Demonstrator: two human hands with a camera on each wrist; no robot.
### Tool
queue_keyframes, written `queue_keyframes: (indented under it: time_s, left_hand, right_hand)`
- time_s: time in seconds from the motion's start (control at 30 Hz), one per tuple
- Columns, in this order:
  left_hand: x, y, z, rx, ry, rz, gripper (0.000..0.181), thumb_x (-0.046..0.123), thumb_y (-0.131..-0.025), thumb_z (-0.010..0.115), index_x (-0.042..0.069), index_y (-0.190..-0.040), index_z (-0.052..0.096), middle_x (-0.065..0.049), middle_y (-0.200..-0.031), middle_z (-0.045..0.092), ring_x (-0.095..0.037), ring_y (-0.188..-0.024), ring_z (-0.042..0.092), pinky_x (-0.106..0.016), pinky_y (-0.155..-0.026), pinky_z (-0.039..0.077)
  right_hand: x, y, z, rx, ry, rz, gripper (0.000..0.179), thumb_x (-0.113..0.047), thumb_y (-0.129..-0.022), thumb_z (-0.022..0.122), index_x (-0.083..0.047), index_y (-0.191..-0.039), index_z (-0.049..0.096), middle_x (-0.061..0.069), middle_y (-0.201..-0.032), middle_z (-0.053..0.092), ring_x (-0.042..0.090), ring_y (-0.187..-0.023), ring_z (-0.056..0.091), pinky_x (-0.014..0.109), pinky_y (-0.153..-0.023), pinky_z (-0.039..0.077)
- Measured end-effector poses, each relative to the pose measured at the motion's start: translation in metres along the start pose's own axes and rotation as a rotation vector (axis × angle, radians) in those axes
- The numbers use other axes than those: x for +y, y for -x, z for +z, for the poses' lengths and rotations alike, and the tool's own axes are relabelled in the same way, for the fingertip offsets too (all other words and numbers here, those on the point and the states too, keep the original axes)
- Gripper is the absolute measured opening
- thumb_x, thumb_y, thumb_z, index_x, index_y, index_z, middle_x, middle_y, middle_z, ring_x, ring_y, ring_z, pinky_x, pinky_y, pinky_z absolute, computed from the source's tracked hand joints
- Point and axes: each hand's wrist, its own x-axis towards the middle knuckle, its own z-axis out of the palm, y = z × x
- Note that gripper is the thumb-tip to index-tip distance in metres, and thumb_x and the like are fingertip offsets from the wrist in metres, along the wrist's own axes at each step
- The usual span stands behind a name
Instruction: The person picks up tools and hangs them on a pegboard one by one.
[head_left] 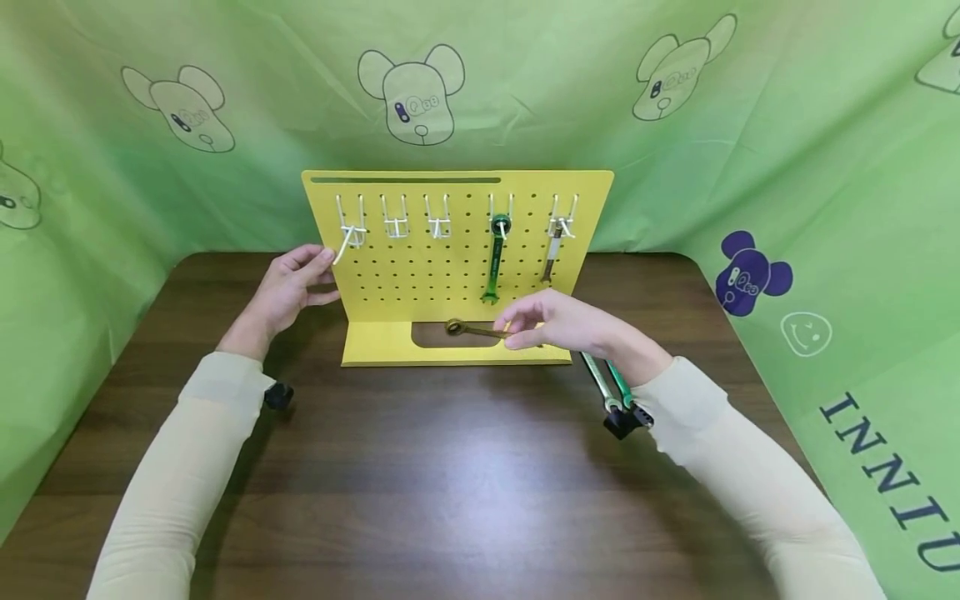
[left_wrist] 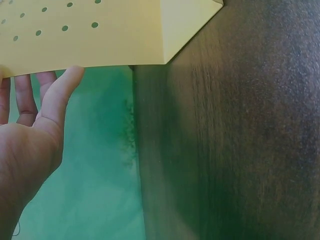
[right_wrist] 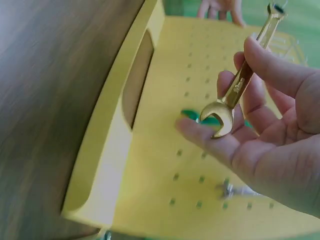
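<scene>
My right hand (head_left: pixel 555 321) pinches a gold combination wrench (right_wrist: pixel 241 82) between thumb and fingers, in front of the lower part of a yellow pegboard (head_left: pixel 420 287). The wrench's ring end points left in the head view, and its open jaw shows in the right wrist view. At the board's left edge, my left hand (head_left: pixel 288 287) grips the edge, thumb toward the front and some fingers hidden behind. A green wrench (head_left: pixel 495 267) hangs from a white hook on the board. To its right hangs a second wrench (head_left: pixel 553 250) with a pale middle.
Three white hooks stand on the board's left half, among them a long one (head_left: pixel 347 242). A silver wrench (head_left: pixel 600 382) and a green one (head_left: pixel 620 385) lie on the brown table (head_left: pixel 420 483) under my right wrist. Green printed cloth (head_left: pixel 525 100) surrounds the table.
</scene>
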Motion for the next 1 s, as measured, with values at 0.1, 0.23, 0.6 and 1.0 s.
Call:
queue_keyframes:
  time_s: [0.1,0.23,0.6,1.0]
  left_hand:
    - [-0.001,0.0,0.0,0.002,-0.004,0.003,0.011,0.021,-0.101,0.065,0.014,-0.099,0.073,-0.002,-0.101,0.068,-0.016,-0.088,0.068,-0.038,-0.082,0.062]
    - [-0.001,0.001,0.0,0.003,-0.005,-0.002,0.011,0.021,-0.101,0.065,0.014,-0.099,0.072,-0.002,-0.101,0.068,-0.016,-0.088,0.068,-0.038,-0.082,0.062]
    - [-0.001,0.0,0.0,0.006,-0.022,-0.004,0.011,0.022,-0.101,0.065,0.014,-0.099,0.072,-0.002,-0.101,0.068,-0.016,-0.088,0.068,-0.039,-0.083,0.062]
    - [-0.002,0.0,0.0,0.007,-0.022,-0.005,0.011,0.023,-0.101,0.065,0.014,-0.099,0.072,-0.002,-0.101,0.069,-0.016,-0.088,0.069,-0.041,-0.084,0.062]
  right_hand:
    - [-0.012,-0.009,0.005,-0.005,0.031,-0.042,0.024,-0.015,-0.092,0.078,-0.01,-0.115,0.075,0.005,-0.104,0.073,0.023,-0.103,0.064,0.038,-0.094,0.051]
    - [-0.024,-0.019,0.011,-0.044,0.049,-0.091,0.022,-0.015,-0.09,0.08,-0.012,-0.111,0.078,0.004,-0.104,0.075,0.021,-0.101,0.065,0.038,-0.092,0.054]
    - [-0.039,-0.038,0.019,-0.031,-0.067,-0.069,0.021,-0.014,-0.093,0.077,-0.009,-0.113,0.074,0.008,-0.105,0.073,0.033,-0.101,0.067,0.042,-0.091,0.058]
    - [-0.039,-0.053,0.025,0.054,-0.382,-0.064,0.03,-0.002,-0.098,0.067,0.004,-0.126,0.058,0.021,-0.112,0.068,0.044,-0.111,0.065,0.039,-0.091,0.058]
